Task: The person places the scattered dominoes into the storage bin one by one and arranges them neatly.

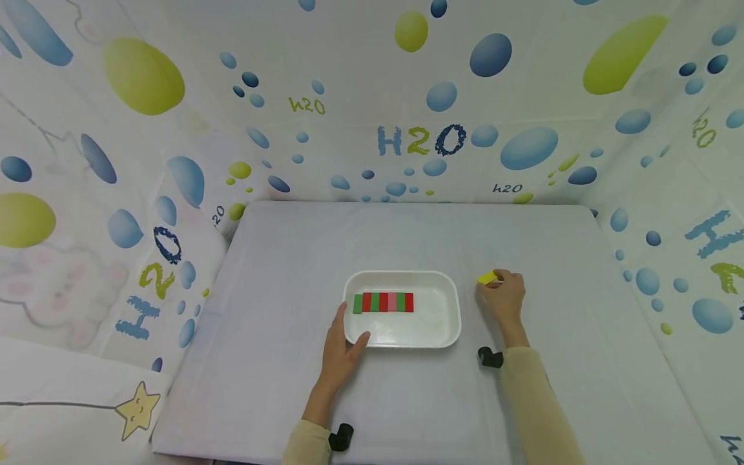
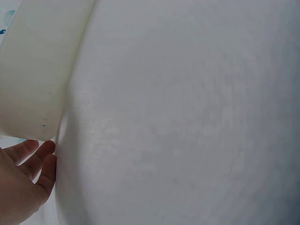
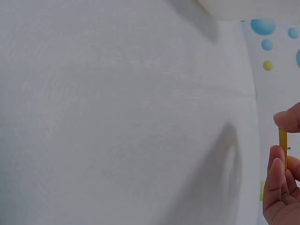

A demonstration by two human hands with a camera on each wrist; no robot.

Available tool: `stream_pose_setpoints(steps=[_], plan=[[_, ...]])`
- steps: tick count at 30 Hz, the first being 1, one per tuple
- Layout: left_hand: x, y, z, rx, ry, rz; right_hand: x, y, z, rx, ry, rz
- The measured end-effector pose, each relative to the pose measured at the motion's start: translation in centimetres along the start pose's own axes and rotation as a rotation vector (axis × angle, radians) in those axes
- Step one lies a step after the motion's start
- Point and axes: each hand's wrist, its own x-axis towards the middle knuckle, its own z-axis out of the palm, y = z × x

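Note:
A white rectangular tray [image 1: 433, 329] lies on the table. In its left half sits a row of small flat red, green and pink pieces [image 1: 387, 302], edge to edge. My left hand [image 1: 340, 352] rests at the tray's near left corner, its fingers along the left side and thumb at the front rim. In the left wrist view, the fingertips [image 2: 48, 147] meet the tray's outer wall [image 2: 40, 70]. To the right of the tray, my right hand [image 1: 504, 297] pinches a thin flat yellow piece [image 1: 487, 278], seen edge-on between thumb and fingers in the right wrist view.
A white cloth covers the table [image 1: 279, 258]. Behind and at both sides hang white curtains [image 1: 349, 58] printed with blue and green ovals and lettering. A small black device [image 1: 490, 357] sits at the right wrist, another black device [image 1: 341, 437] at the left.

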Motion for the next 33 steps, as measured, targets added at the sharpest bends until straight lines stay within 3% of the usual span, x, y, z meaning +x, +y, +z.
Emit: stream_pose_setpoints(steps=[16, 26, 33], plan=[[0.0, -0.1, 0.0, -0.003, 0.0, 0.006, -0.6, -2.1, -1.8, 0.061, 0.051, -0.08], [0.0, 0.0, 0.0, -0.004, 0.007, 0.008, -1.3, -4.5, -2.0, 0.089, -0.014, -0.222], [0.1, 0.0, 0.0, -0.003, 0.003, 0.0, -1.8, -5.7, -1.4, 0.056, -0.118, -0.25]])
